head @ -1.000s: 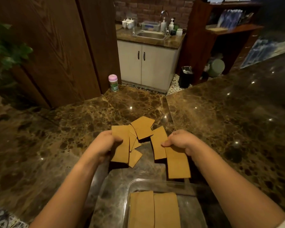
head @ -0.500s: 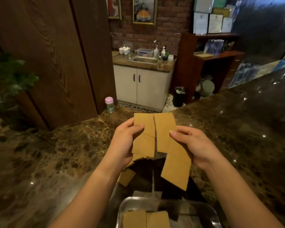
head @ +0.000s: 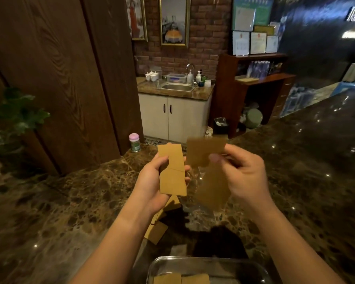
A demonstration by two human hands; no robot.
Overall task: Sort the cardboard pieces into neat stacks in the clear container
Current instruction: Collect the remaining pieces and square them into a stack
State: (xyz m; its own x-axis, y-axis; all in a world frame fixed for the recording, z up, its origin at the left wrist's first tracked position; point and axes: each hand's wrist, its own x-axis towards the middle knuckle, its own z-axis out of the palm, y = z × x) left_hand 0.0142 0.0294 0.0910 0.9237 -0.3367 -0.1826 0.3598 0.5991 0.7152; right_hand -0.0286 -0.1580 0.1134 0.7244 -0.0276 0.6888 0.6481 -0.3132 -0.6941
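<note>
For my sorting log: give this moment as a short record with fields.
left hand: grips a small stack of cards, held upright above the counter
right hand: pinches blurred cards, one hanging lower
counter: dark marble; loose cards lie below the left hand
container: clear, at the near edge, two stacks side by side inside
bottle: pink cap, on the counter's far edge

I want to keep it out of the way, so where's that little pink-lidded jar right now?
In the head view, the small pink-lidded jar stands at the far left edge of the brown marble counter, beside the dark wooden wall panel, beyond the left hand.
</note>
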